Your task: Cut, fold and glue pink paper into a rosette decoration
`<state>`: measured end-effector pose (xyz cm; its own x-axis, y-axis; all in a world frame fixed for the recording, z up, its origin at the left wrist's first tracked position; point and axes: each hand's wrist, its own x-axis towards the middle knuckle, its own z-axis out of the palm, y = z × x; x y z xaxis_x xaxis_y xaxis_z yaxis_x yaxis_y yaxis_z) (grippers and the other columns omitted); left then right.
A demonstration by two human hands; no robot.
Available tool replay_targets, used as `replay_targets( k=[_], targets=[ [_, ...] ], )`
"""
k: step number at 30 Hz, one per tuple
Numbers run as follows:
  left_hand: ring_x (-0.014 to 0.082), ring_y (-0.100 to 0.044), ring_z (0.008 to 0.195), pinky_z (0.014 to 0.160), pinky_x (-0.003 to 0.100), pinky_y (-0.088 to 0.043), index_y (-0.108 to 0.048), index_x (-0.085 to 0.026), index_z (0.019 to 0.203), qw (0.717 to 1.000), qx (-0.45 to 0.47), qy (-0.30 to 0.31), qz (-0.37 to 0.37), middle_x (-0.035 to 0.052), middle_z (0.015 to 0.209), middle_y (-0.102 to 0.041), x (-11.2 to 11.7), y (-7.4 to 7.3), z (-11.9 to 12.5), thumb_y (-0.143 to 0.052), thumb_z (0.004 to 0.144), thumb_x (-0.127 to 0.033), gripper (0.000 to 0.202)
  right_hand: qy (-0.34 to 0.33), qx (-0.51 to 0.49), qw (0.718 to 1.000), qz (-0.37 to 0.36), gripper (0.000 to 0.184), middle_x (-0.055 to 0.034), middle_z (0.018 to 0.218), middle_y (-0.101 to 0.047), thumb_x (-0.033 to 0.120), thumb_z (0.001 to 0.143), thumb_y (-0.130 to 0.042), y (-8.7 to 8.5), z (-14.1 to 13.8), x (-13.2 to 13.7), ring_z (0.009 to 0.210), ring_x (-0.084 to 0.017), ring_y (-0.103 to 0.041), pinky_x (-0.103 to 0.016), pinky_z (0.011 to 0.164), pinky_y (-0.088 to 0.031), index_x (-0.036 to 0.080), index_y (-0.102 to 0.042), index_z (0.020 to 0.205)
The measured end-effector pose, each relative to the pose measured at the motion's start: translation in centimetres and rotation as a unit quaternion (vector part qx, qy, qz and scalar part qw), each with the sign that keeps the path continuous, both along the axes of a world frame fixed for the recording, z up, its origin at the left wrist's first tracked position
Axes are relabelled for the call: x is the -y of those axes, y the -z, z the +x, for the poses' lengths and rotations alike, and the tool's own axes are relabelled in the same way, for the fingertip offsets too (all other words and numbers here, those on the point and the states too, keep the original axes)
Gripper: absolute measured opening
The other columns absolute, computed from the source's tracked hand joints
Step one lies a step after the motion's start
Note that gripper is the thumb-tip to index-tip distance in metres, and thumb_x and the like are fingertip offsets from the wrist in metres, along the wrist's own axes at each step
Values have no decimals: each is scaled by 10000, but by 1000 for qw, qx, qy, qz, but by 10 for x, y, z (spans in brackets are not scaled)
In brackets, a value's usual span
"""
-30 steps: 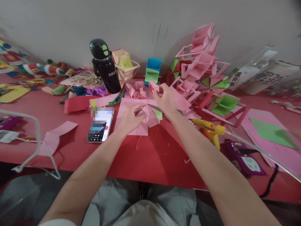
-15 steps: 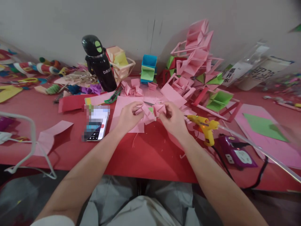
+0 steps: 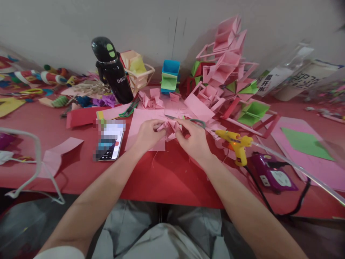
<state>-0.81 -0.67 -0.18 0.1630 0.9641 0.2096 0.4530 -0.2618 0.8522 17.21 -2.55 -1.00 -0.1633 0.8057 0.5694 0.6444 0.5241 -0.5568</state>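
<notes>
Pinched between my two hands is a small folded pink paper piece (image 3: pixel 171 126), above the near edge of a flat pink sheet (image 3: pixel 137 124). My left hand (image 3: pixel 149 135) grips its left side with thumb and fingers. From the right, the fingers of my right hand (image 3: pixel 193 138) close on the other side, partly hiding it. Just behind the hands lie scissors (image 3: pixel 198 122) with grey-green handles, one blade pointing left. More small folded pink pieces (image 3: pixel 152 99) sit beyond the sheet.
A yellow glue gun (image 3: pixel 235 142) and a purple power strip (image 3: pixel 275 174) lie right, with a cord. Left are a phone (image 3: pixel 111 140) and a black bottle (image 3: pixel 115 77). Pink paper chairs (image 3: pixel 223 64) stack at the back; a white metal frame (image 3: pixel 36 151) stands far left.
My right hand has moved slightly left, bringing the two pink paper parts together between my fingers. The scissors behind show more of their handles now.
</notes>
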Motion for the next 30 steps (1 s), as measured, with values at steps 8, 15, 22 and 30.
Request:
replay_targets(
  k=[8,15,22,30],
  targets=[
    [217,-743,885,817,332,-591,-747,-185,1006,998,60,23,-29,43,1020,-784,-2,3,0,-590,746,-68,325,-32,-16,999,34,256,-62,1116,-736,202,924,-519,-1,-6,4,1042,-225,-688,-407,949,-559,258,-681,1114],
    [205,-734,869,806,323,-594,-752,-175,992,994,96,27,-36,50,1008,-779,-3,5,0,-610,729,-75,315,-42,-11,998,40,279,-79,1157,-722,185,929,-526,-1,-7,6,1081,-215,-683,-394,980,-561,236,-691,1147],
    [154,-676,784,793,332,-600,-726,-154,995,946,278,69,-153,56,937,-725,-1,0,0,-688,773,-242,242,-62,18,995,73,310,-110,1247,-677,142,904,-542,2,-5,6,1180,-224,-644,-403,1030,-540,213,-695,1164],
    [163,-671,812,604,221,-544,-713,-158,999,938,311,38,-145,68,928,-708,-2,5,1,-787,758,-378,334,-77,57,992,79,271,-163,1384,-564,323,905,-651,6,-9,8,1257,-281,-584,-426,971,-566,205,-689,1146]
  ],
)
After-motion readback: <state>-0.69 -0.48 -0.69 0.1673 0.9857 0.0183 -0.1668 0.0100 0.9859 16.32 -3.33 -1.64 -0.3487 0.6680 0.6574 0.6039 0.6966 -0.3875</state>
